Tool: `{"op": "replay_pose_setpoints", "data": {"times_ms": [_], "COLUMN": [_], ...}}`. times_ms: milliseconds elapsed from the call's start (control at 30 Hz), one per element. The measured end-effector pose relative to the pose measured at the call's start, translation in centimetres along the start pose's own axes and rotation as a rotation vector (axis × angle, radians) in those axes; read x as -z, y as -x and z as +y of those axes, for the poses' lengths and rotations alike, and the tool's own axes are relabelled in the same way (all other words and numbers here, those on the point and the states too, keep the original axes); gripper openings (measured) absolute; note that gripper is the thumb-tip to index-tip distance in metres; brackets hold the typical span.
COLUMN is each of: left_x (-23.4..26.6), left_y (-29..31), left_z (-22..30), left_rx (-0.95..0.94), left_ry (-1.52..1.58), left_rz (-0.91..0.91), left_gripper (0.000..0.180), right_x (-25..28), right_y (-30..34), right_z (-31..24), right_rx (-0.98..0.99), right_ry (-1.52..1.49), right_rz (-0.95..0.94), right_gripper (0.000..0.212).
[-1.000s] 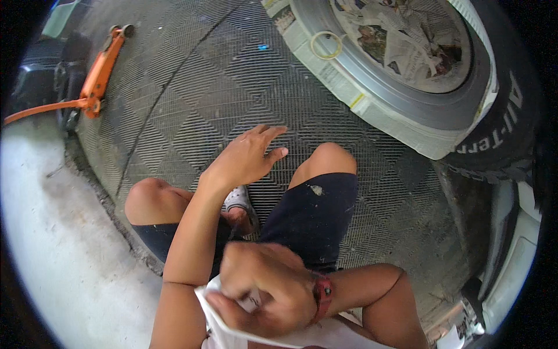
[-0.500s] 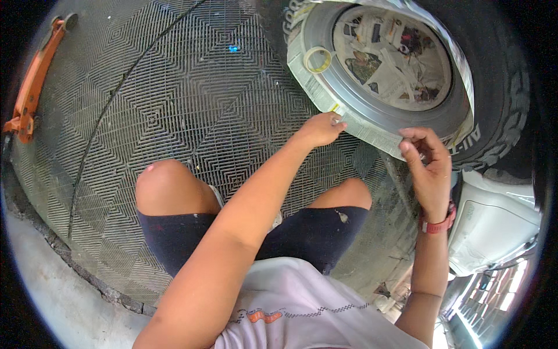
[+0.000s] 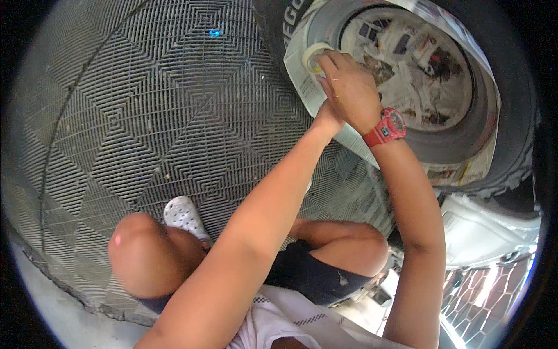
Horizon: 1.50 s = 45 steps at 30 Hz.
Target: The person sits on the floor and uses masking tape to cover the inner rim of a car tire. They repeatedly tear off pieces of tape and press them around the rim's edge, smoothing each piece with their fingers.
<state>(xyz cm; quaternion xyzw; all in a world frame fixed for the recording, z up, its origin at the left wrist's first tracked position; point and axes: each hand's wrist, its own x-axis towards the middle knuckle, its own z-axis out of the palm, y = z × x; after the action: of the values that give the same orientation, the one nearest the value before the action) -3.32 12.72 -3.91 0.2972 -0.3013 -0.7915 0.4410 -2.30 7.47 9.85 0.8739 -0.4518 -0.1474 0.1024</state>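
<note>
A wheel with a black tire (image 3: 511, 116) has newspaper sheets (image 3: 299, 75) tucked around its grey rim (image 3: 465, 148). More paper covers the middle of the wheel. A roll of masking tape (image 3: 307, 58) sits at the rim's left edge, over the newspaper. My right hand (image 3: 353, 87) reaches across to it, with the fingers bent onto the roll's right side. Just below, my left hand (image 3: 329, 120) is at the newspaper's lower left edge. Its fingers are mostly hidden behind my right hand.
Dark ribbed floor mats (image 3: 203, 110) lie to the left, with a small blue scrap (image 3: 215, 33) on them. My bent knees and a white clog (image 3: 185, 215) are below. A white panel (image 3: 476, 227) stands at the right under the tire.
My right hand has moved left and up from the rim's lower edge to the tape roll. My left hand stays by the paper edge. The view has shifted, and the orange bar has left it.
</note>
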Motion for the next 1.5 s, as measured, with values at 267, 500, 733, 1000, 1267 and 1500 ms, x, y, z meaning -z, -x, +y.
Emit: {"op": "replay_pose_setpoints", "data": {"times_ms": [267,500,733,1000,1267,1500], "left_x": [-1.5,-3.0,-4.5,-4.0,-3.4,-4.2], "left_y": [-2.2,-8.7,-13.5,-9.6,-7.9,-7.1], "left_z": [1.7,-1.1,-2.4,0.4,1.7,2.5], "left_rx": [0.05,-0.067,-0.289,-0.15,-0.02,0.111], "left_ry": [0.309,0.313,0.814,-0.111,0.016,0.13], "left_rz": [0.189,0.211,0.17,0.236,0.122,0.301], "left_gripper": [0.069,0.075,0.06,0.043,0.07,0.084], "right_x": [-4.4,-4.3,-3.8,-2.5,2.2,3.1], "right_y": [-4.1,-7.3,-8.3,-6.2,-6.8,-8.0], "right_z": [5.3,5.1,5.2,8.0,7.6,8.9], "right_rx": [0.124,0.262,0.455,0.447,0.435,0.198], "right_ry": [0.136,0.189,0.219,0.071,0.136,0.051], "right_rz": [-0.079,-0.256,-0.263,-0.297,-0.476,-0.534], "right_gripper": [0.042,0.032,0.038,0.032,0.045,0.037]}}
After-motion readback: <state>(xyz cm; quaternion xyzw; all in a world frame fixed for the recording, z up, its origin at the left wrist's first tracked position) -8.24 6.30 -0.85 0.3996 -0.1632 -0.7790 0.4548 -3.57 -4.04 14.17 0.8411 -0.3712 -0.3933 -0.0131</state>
